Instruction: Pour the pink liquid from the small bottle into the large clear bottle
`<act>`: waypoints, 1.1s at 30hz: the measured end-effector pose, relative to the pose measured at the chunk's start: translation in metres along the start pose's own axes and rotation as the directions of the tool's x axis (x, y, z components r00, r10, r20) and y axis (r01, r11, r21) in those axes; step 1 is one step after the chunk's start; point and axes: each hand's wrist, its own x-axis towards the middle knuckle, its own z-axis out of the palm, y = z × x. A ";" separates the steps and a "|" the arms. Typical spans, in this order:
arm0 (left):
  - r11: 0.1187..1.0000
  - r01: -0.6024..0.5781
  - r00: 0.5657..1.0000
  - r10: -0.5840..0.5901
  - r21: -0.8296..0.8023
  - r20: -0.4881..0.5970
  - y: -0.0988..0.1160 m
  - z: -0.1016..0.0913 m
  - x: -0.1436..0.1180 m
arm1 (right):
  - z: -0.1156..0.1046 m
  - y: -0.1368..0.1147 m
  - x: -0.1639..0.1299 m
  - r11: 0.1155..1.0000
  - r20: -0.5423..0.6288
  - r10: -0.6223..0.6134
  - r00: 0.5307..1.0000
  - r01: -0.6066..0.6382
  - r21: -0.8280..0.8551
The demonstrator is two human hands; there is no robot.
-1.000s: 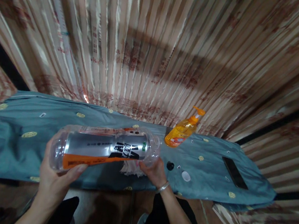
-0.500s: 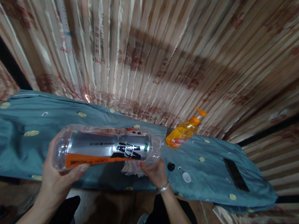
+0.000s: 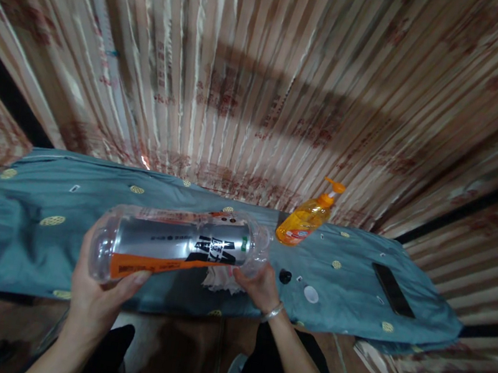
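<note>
Since it looks empty, the bottle (image 3: 177, 248) should be light and crushable; my left hand (image 3: 94, 294) cups its base, right hand (image 3: 259, 286) grips its neck, sideways above the cloth (image 3: 9, 237).

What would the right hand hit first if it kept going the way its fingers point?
Probably the bottle's neck end: the right hand already touches it there, fingers aimed up-left. Depth is hard to judge.

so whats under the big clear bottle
Under the clear bottle, held sideways by the left hand and right hand, lie a crumpled white cloth and blue sheet; the bottle covers the rest.
</note>
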 end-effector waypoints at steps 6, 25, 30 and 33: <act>0.995 0.060 0.998 -0.059 -0.079 0.012 0.000 0.000 -0.001 | 0.000 -0.001 0.000 1.000 -0.006 -0.009 1.000 0.009 0.019; 0.990 0.113 0.994 -0.113 -0.082 -0.005 0.001 0.001 -0.001 | 0.002 0.003 0.000 0.999 -0.023 0.004 1.000 -0.003 0.041; 0.992 0.093 0.996 -0.093 -0.080 -0.004 0.000 0.000 -0.001 | 0.001 0.001 0.000 0.999 -0.022 0.000 1.000 0.001 0.049; 0.995 0.072 0.997 -0.072 -0.069 -0.002 -0.001 0.000 -0.001 | 0.001 0.001 0.000 0.998 -0.015 0.008 1.000 -0.007 0.055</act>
